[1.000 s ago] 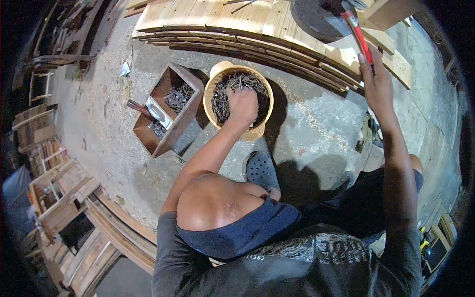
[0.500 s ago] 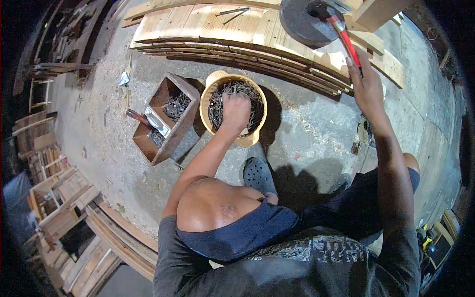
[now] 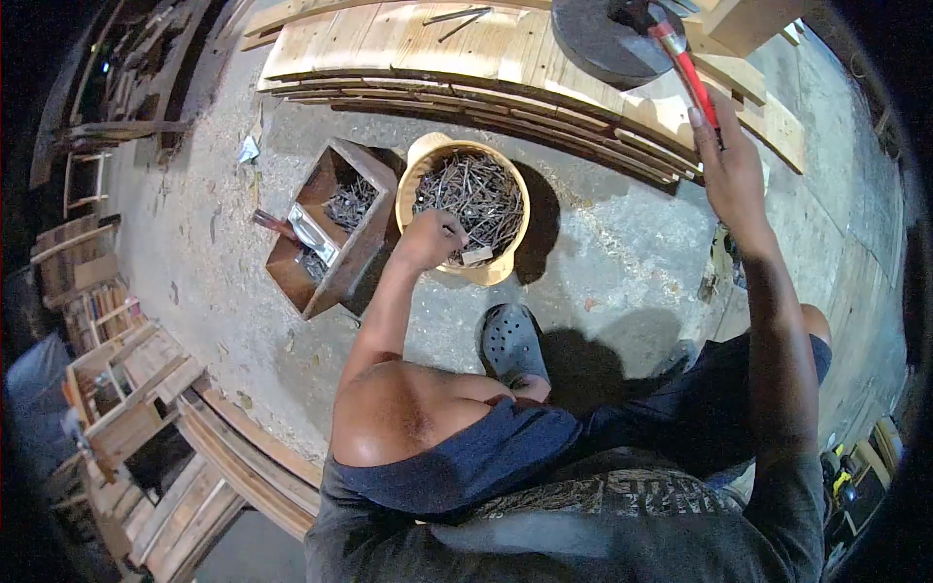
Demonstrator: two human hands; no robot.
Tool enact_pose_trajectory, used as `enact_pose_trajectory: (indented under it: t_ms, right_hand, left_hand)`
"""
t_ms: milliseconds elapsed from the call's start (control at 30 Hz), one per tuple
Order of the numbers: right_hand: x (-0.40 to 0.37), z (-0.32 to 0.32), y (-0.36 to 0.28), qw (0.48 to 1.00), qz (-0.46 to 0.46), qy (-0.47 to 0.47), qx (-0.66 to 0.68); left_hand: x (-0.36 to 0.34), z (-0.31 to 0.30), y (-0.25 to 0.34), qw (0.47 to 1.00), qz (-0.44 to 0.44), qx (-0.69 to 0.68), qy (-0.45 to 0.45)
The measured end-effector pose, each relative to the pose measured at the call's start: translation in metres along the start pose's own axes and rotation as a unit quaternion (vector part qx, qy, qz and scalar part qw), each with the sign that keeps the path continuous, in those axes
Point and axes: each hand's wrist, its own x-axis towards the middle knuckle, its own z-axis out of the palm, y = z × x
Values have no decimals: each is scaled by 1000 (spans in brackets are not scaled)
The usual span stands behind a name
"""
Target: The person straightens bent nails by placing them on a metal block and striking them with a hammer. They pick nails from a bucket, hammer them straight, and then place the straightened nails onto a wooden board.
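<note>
- Rough grey concrete floor (image 3: 622,233), strewn with pale shavings, lies beneath a round yellow plastic bucket (image 3: 498,272) and an open brown wooden box (image 3: 355,243) to its left; a stack of pale wooden boards (image 3: 360,49) spans the far side.
- Loose dark metal nails (image 3: 476,194) fill the bucket, with a small pale block (image 3: 477,256) near its near edge.
- Just changed: the left hand (image 3: 431,239) has drawn back from the middle of the nails to the bucket's near-left rim, so most of the pile now shows.
- The left grip is curled and narrow, fingers bent in; whether it pinches a nail I cannot tell.
- The right hand (image 3: 731,175) has its grip closed around a long red-handled tool (image 3: 692,78), probably a hammer, held up beside the boards.
- That tool's long axis slants away from the person and leftward; its head end points toward a thick dark disc (image 3: 603,49) on the boards.
- Nails in the bucket point every which way, their long axes crossing.
- Two longer metal rods (image 3: 457,15) lie on the boards, left of the disc, converging toward their right ends.
</note>
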Motion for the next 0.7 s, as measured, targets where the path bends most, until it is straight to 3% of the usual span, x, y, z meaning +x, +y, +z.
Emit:
enact_pose_trajectory:
  t_ms: [100, 133, 233, 367, 600, 700]
  right_hand:
    - [0, 2, 3, 1000, 8, 2, -20]
    - [0, 1, 0, 1000, 6, 0, -17]
    - [-1, -2, -8, 999, 32, -17, 0]
    - [-1, -4, -14, 999, 41, -25, -9]
    - [0, -1, -8, 1000, 24, -11, -13]
    - [0, 0, -2, 1000, 11, 1, -17]
  left_hand:
    - [-12, -18, -1, 958, -65, -267, -81]
    - [-16, -24, 2, 958, -68, -267, -78]
    - [-23, -31, -3, 872, -44, -477, -97]
    - [-29, -43, 10, 822, -9, -562, -95]
    - [-33, -62, 35, 780, 42, -621, -67]
    - [-28, -92, 68, 821, 65, -564, -59]
